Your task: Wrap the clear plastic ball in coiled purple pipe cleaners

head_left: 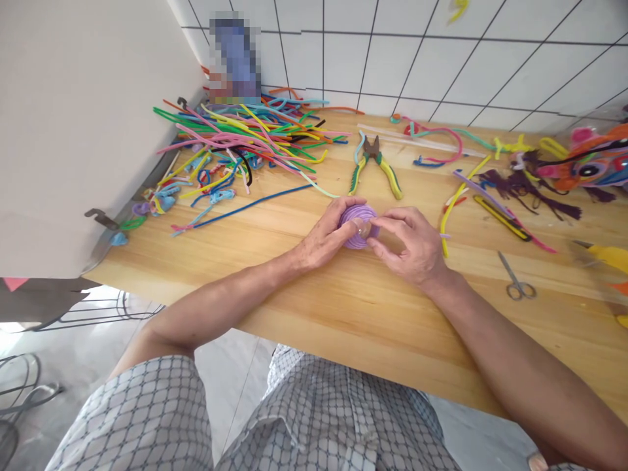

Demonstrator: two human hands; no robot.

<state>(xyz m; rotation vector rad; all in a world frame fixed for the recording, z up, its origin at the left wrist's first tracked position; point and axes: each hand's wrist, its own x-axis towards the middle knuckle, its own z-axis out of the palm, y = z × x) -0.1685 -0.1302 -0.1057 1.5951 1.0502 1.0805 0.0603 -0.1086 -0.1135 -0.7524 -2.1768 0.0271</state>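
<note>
A purple coil of pipe cleaner (pixel 357 212), wound into a round disc, is between my hands over the wooden table. My left hand (pixel 321 239) wraps its left side, with the thumb lying across the face and the fingers behind. At the right edge, the index finger and thumb of my right hand (pixel 415 245) close on the coil. Something small and pale shows by the left thumb tip, too small to name. Just beyond the hands lie pliers (pixel 387 173) with yellow and green handles, their jaws pointing to the wall.
A heap of coloured pipe cleaners (pixel 255 134) covers the back left. Scissors (pixel 517 284), a yellow-black utility knife (pixel 501 218) and dark purple tassels (pixel 520 190) lie to the right. An orange figure with big eyes (pixel 596 160) stands far right, near a yellow tool (pixel 608 255). Behind is a tiled wall (pixel 343 62).
</note>
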